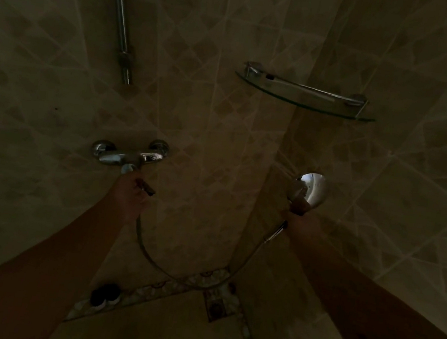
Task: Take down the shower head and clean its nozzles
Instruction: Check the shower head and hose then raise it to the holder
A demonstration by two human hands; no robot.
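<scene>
shower head [313,188]: chrome | wall tiles [224,112]: beige diamond pattern | shelf [305,102]: greenish glass

Shower head [313,188]: round, shiny chrome, off its wall rail and held up at the right of the dim stall; its domed back faces the camera, so the nozzles are out of sight.
Handle: wrapped in the right hand [301,208], mostly hidden by the fingers.
Hose [148,256]: metal, flexible; hangs in a slack loop from below the handle down to the left hand [132,194] under the mixer tap.
</scene>
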